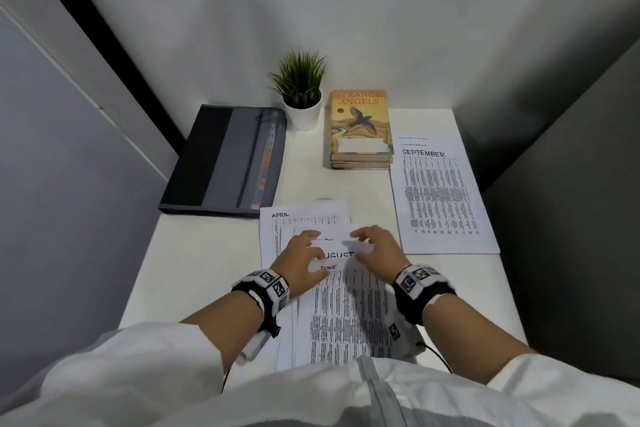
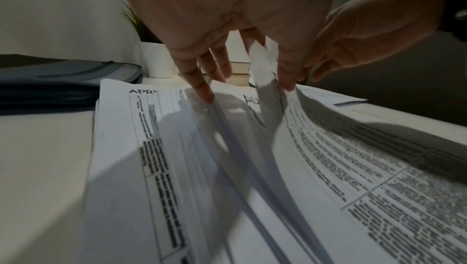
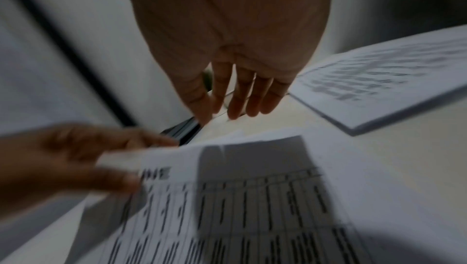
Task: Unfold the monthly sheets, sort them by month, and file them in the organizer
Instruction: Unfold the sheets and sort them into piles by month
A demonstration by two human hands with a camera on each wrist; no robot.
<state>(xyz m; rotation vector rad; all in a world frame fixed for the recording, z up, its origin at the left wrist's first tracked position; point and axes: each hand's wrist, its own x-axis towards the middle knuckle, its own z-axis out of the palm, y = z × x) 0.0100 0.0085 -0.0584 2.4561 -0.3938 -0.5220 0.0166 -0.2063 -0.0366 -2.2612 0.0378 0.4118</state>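
Grip-wise, a sheet edge is pinched by the left hand point(image 1: 300, 259) while the right hand point(image 1: 380, 245) is kept spread over the near pile point(image 2: 252, 148). Sorting looks underway: September stack point(image 1: 440, 194) is parked right, organizer point(image 1: 225, 159) shut far left. Next, one sheet probably needs peeling off cleanly.

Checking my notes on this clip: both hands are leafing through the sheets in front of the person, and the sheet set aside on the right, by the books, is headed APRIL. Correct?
Not quite. The sheet set aside by the books is headed SEPTEMBER; APRIL heads a sheet in the pile under the hands. The head view shows both headings. The left hand and right hand are indeed leafing there.
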